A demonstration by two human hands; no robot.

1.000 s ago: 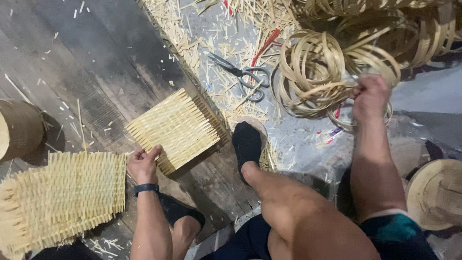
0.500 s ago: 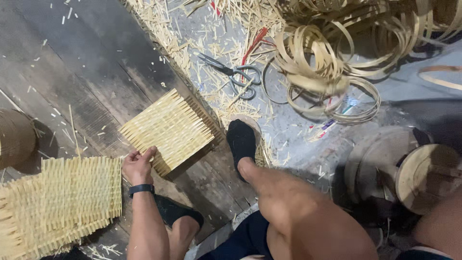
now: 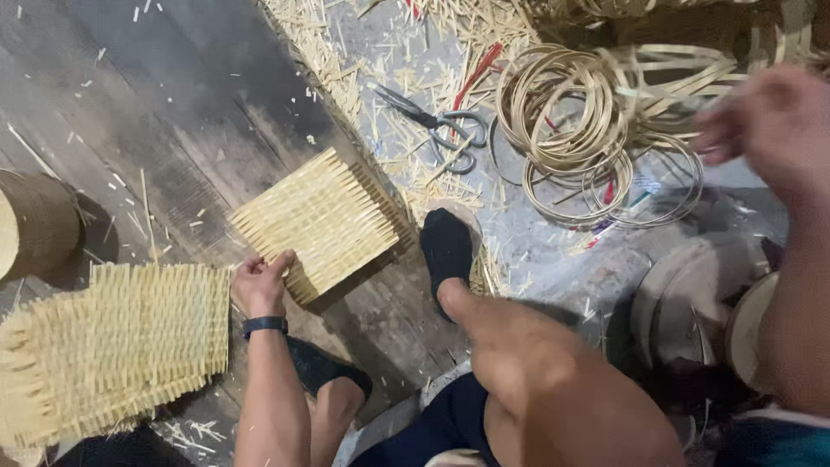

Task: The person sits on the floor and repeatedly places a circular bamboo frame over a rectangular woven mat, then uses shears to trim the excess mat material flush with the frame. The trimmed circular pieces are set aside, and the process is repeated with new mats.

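On the floor: dark wooden planks (image 3: 156, 112) on one side, a grey sheet (image 3: 553, 242) strewn with bamboo slivers on the other; the person sits with a black-socked foot (image 3: 447, 246) at the sheet's edge.
Left hand: the left hand (image 3: 259, 281), with a dark wristband, has its fingers curled onto the near corner of a small square woven bamboo mat (image 3: 316, 220), pinching its edge.
Small mat: lies flat on the planks, close to the border with the grey sheet.
Larger mat: a bigger woven bamboo mat (image 3: 112, 346) lies just beside the left wrist, toward the near edge of the planks, its ends frayed.
Right hand: the right hand (image 3: 769, 121) is raised and blurred above the coils; whether it is spread or closed cannot be told.
Coils: hoops of split bamboo strip (image 3: 596, 112) are heaped on the sheet.
Scissors: grey-handled scissors (image 3: 437, 125) lie between the small mat and the coils.
Far left: a round wooden block (image 3: 35, 225) stands at the planks' edge.
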